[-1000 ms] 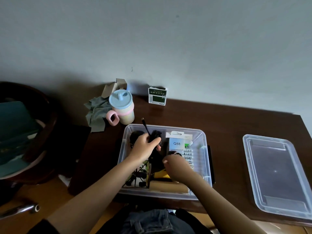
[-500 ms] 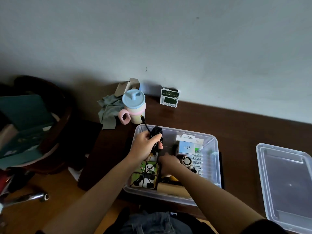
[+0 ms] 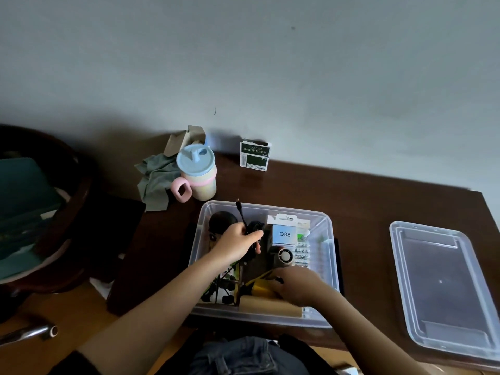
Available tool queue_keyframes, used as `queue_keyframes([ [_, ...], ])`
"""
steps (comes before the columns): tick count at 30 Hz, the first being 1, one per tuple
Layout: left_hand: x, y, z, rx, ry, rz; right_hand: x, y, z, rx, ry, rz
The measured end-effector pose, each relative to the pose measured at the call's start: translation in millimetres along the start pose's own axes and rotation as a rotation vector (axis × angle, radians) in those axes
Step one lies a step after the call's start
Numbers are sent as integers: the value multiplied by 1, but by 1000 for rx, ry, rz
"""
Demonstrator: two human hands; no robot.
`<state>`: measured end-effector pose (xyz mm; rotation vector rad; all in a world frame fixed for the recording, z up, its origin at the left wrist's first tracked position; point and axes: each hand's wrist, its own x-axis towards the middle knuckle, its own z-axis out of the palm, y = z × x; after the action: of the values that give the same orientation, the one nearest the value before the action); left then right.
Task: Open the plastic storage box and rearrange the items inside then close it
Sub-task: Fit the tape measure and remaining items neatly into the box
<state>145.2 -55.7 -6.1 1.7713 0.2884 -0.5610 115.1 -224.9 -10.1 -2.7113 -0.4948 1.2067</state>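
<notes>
A clear plastic storage box (image 3: 328, 266) sits open on a dark wooden counter (image 3: 365, 201), just in front of the person, its long axis running left to right across the view. Its clear lid (image 3: 443, 290) lies flat on the counter well to the right, underside up, long axis running away from the person. The left hand (image 3: 236, 243) reaches into the left half of the box, and its grip is closed around a bundled black cable (image 3: 253, 234), one plug end of which sticks up and back toward the wall. The right hand (image 3: 296, 286) is low in the front right of the box, fingers curled down among the items near a yellow object (image 3: 263, 289); whether its grip holds anything cannot be told. Inside the box are a small white carton marked Q88 (image 3: 284, 234) standing near the back, a small round fan (image 3: 285, 257) just in front of it, white packs of batteries (image 3: 301, 255) to its right, a panda-printed item (image 3: 224, 285) at the front left, a wooden piece (image 3: 270, 307) lying along the front wall, and a dark round object (image 3: 221, 220) in the back left corner. Behind the box, near the wall, stand a pastel cup with a blue lid (image 3: 196, 175), a grey-green cloth (image 3: 155, 182) beside it, and a small green and white packet (image 3: 255, 156).
</notes>
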Motion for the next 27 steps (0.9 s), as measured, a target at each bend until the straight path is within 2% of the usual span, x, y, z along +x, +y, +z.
queue_keyframes([
  [6, 15, -6, 12, 109, 8, -45, 0, -6, 4, -52, 43, 60],
  [11, 20, -11, 18, 74, 38, -89, 0, -6, 0, -81, 140, 108],
  [15, 20, -14, 22, 22, 37, -91, 1, -3, -6, -142, 113, 137],
  [21, 29, -22, 29, 155, 26, -78, 2, 3, -11, -12, 207, 84],
  [27, 44, -27, 29, 136, -3, -319, 8, 7, -17, 239, 232, 28],
])
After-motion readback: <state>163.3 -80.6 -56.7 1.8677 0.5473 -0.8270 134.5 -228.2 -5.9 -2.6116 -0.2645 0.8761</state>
